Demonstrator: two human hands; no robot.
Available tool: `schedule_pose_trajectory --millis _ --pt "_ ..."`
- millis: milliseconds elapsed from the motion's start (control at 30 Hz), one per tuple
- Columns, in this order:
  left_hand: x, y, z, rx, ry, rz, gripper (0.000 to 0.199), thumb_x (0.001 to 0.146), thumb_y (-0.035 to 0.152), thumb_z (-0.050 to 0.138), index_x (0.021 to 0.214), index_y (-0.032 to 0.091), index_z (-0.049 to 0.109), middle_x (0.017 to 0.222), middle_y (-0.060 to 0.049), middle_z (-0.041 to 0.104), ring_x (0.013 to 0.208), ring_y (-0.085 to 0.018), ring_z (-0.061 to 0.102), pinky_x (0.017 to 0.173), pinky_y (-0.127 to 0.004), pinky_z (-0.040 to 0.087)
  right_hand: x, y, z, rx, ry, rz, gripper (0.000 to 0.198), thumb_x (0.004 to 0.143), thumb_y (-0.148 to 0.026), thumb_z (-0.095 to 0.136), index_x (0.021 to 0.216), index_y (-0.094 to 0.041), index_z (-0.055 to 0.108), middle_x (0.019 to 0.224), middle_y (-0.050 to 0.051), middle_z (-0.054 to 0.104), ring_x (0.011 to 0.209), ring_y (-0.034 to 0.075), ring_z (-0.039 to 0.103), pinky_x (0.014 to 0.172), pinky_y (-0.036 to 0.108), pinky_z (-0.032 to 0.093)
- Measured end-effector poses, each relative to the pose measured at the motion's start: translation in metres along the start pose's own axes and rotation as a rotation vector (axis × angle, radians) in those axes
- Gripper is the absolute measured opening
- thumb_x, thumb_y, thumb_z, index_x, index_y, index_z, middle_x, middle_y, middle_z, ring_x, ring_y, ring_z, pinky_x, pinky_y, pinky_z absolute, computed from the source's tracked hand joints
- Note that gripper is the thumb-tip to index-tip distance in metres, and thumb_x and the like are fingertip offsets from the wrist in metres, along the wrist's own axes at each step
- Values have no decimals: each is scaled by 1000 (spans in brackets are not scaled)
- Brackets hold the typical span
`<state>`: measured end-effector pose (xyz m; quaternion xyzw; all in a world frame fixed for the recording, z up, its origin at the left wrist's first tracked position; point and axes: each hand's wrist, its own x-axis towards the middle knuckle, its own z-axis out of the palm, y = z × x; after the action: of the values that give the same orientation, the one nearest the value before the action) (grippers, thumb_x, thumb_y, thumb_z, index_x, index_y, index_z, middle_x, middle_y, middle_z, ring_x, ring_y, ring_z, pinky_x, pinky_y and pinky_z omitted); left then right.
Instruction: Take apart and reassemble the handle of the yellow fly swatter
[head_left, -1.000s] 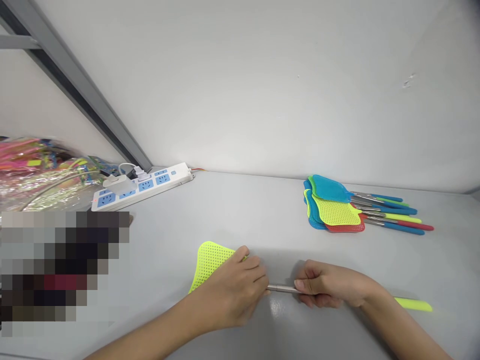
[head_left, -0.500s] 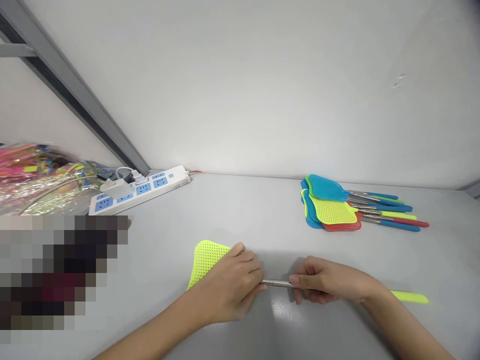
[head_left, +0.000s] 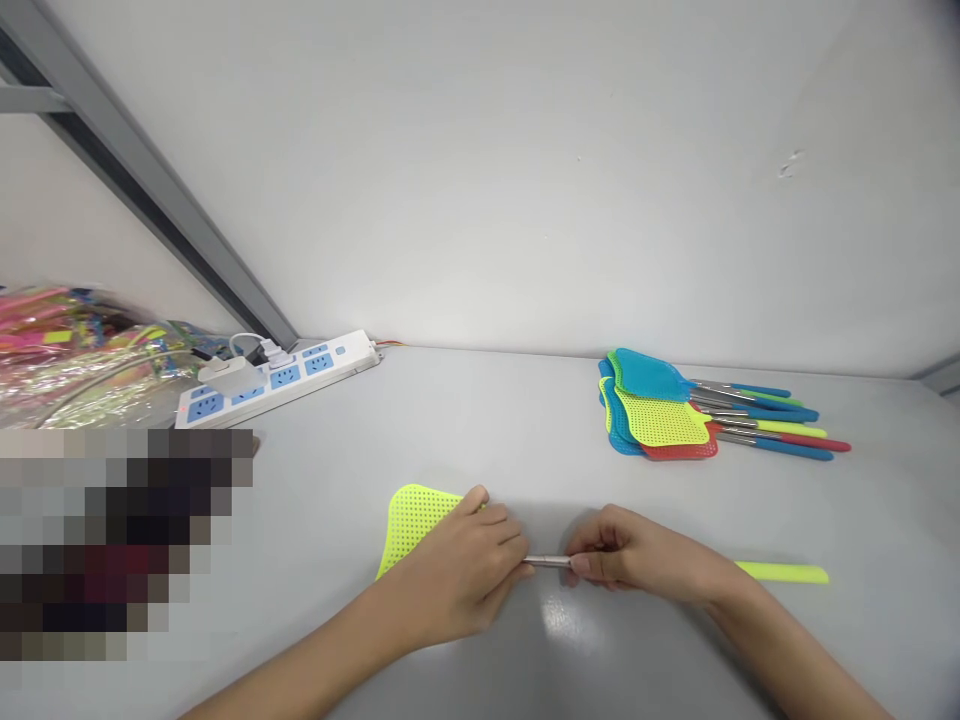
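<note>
Taking the gap between our hands as the clock's centre, with twelve toward the wall, we find a white power strip [head_left: 352,357] at ten o'clock, well apart from the work on the grey counter [head_left: 315,520]. At nine o'clock the perforated head of the yellow-green fly swatter [head_left: 415,523] shows past our left hand [head_left: 472,565]. Our left fingers curl round the swatter where its head meets the shaft; they hide the exact join.

Between our hands a short stretch of metal shaft [head_left: 547,561] lies bare. Our right hand [head_left: 637,555] grips that shaft with thumb and fingers pinched together. For good control, we judge it best to hold both grips in line along the shaft, left firm, right lighter, so that any pull, push or twist runs straight and the thin metal does not bend. Our wrists seem better low and level than cocked.

At two o'clock, well beyond our right hand, lies a pile of coloured swatters [head_left: 671,423], heads leftward. At three o'clock the yellow-green handle [head_left: 784,572] emerges beyond our right wrist; we want it free of our forearm.
</note>
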<state>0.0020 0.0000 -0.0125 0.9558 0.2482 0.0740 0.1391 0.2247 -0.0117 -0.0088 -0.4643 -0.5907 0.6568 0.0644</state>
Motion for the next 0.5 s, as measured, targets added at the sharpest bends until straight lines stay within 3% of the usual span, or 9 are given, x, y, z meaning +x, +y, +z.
schedule_pose_trajectory --millis 133,367,500 --pt "0 4 4 -8 28 17 19 85 18 43 66 17 44 61 3 47 62 -13 40 70 -31 24 0 4 2 73 -67 4 25 79 -32 50 76 -11 64 50 -6 30 46 6 23 42 20 17" --pt "0 7 9 -2 75 69 19 84 15 43 65 16 44 59 3 45 59 -12 39 67 -30 25 -3 2 6 115 -69 74 24 78 -29 50 72 -11 64 51 -5 33 46 5 27 41 19 17" --pt "1 10 9 85 116 99 19 83 14 44 64 16 44 59 3 45 59 -12 39 66 -31 24 -1 -1 7 237 -147 126 23 76 -28 50 67 -10 60 47 -7 28 40 4 20 38 21 12"
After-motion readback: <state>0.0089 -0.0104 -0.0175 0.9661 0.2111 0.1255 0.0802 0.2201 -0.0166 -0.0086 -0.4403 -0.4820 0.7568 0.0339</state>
